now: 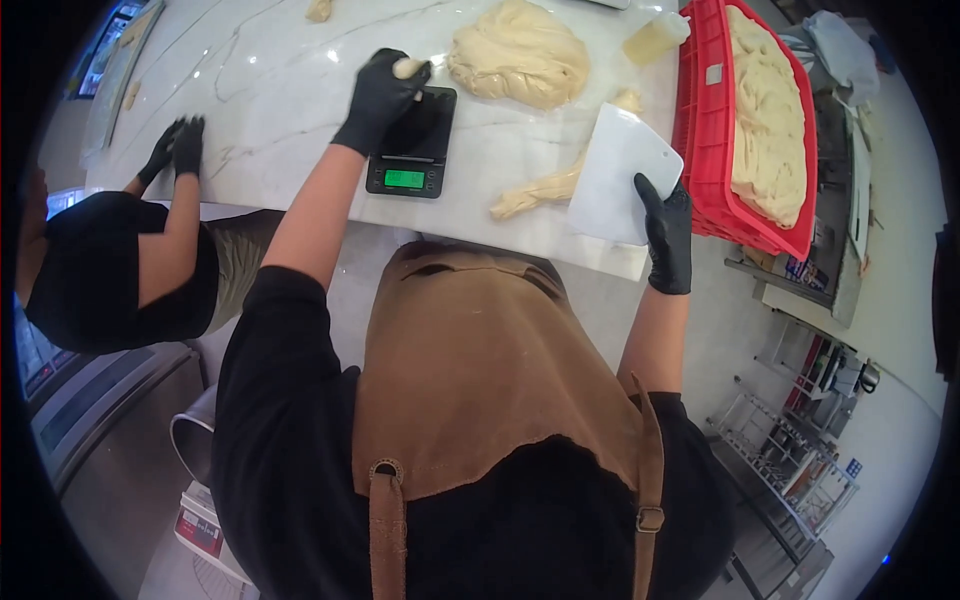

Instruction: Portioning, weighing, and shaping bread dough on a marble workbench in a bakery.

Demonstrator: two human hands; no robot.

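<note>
My left hand (380, 97), in a black glove, is closed around a small piece of dough (407, 68) just above the black kitchen scale (415, 130), whose green display is lit. In my right hand (666, 225), also gloved, is a white dough scraper (620, 170), gripped by its right side with the thumb on its face. The scraper covers part of a dough strip (535, 195) lying near the table's front edge. A big mound of dough (520, 55) rests beyond the scale, and a dough scrap (628, 99) shows behind the scraper.
A red crate (705, 130) full of dough (765, 120) stands at the right. Near it is a container of yellowish liquid (655, 40). At the left, a co-worker's gloved hands (178, 150) rest at the marble table (270, 110). Another dough piece (318, 10) lies at the far edge.
</note>
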